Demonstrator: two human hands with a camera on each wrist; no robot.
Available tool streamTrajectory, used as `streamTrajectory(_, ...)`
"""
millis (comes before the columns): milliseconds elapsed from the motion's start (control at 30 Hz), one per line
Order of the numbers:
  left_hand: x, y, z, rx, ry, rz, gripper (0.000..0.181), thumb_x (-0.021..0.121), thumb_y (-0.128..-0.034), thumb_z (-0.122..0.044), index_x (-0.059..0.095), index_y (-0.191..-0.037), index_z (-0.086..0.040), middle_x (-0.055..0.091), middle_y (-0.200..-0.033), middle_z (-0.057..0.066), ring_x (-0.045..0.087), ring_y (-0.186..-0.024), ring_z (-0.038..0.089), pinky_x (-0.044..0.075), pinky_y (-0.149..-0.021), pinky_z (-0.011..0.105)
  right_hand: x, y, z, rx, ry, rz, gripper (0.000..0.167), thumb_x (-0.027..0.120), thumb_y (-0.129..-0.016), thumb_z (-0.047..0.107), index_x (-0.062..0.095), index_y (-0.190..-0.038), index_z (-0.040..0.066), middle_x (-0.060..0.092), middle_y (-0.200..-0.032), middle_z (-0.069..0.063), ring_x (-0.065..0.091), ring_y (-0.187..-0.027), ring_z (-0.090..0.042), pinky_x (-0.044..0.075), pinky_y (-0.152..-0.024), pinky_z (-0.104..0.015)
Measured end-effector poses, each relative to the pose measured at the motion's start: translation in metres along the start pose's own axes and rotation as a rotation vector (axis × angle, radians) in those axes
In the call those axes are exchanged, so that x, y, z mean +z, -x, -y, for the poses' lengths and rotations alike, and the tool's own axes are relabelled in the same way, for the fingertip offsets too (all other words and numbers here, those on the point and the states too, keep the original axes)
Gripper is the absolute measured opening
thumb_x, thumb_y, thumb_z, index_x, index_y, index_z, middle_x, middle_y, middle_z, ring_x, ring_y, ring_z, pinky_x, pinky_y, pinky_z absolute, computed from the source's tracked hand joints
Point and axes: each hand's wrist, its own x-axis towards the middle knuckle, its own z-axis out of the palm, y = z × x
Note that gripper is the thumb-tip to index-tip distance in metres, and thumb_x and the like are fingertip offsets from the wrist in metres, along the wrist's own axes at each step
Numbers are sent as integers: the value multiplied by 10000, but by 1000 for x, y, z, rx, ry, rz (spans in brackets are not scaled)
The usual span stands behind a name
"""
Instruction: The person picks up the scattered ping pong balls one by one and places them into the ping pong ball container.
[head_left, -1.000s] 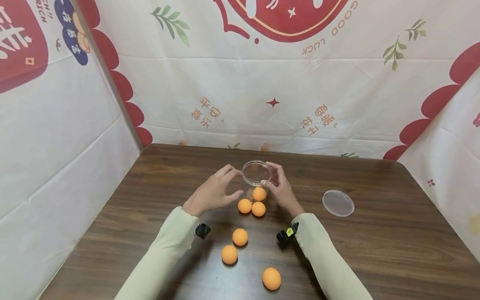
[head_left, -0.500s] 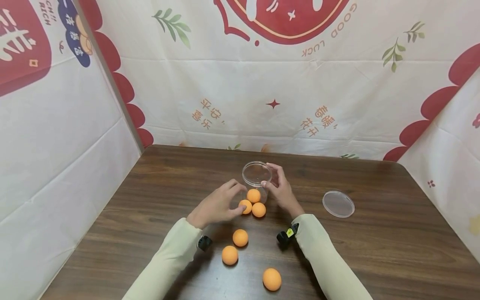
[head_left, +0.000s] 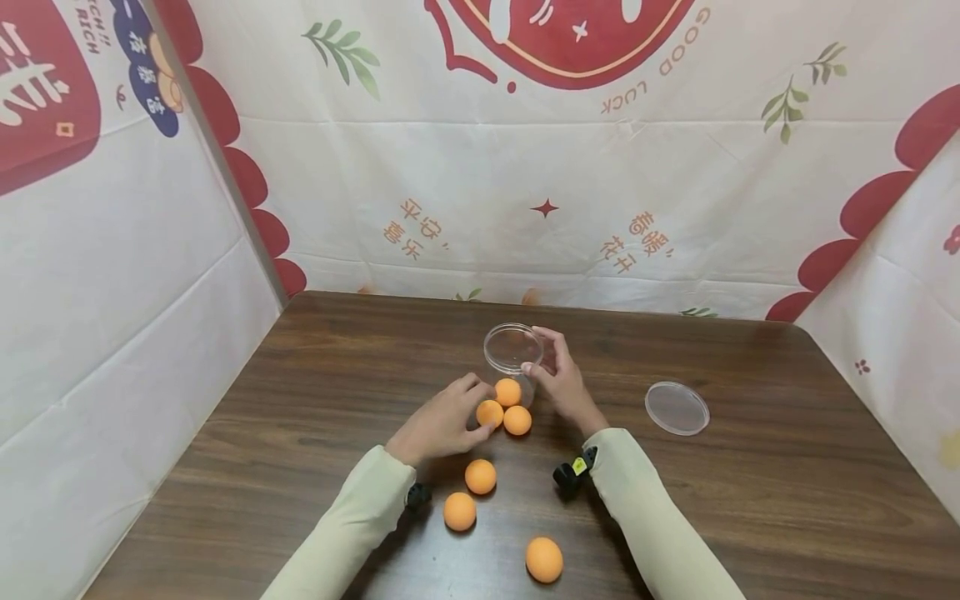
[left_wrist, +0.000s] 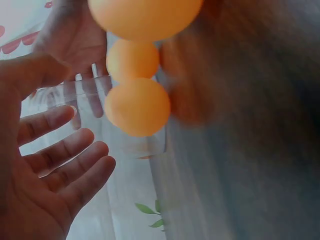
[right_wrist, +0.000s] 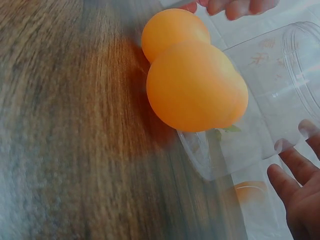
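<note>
Gripping the clear plastic jar with the right hand at its three o'clock, probably preventing sliding. Spreading the left hand at eight o'clock, perhaps limiting rolling, around an orange ping-pong ball at the jar's seven o'clock, contact unclear. From the left wrist, seeing parted left fingers; from the head alone, seeing the lid past three o'clock.

L fingers now lower, off clear jar top, by nr-left ball; far ball slightly more L

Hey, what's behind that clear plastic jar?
Through the clear jar, the right wrist view shows printed white cloth; what lies behind part of its lower end is hidden by orange ping-pong balls.
</note>
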Motion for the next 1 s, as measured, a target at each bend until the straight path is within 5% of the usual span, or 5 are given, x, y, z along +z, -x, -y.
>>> streamTrajectory(1000, 22, -12, 7, -131, -60, 128, 369, 674, -874, -250, 595, -1196, -88, 536, -1078, 39, 506, -868, 131, 490, -766, 276, 1, 1, 0, -41, -26, -16, 558, 562, -899, -29, 308, -1395, -4, 398, -1422, -293, 362, -1304, -489, 321, -1077, -573)
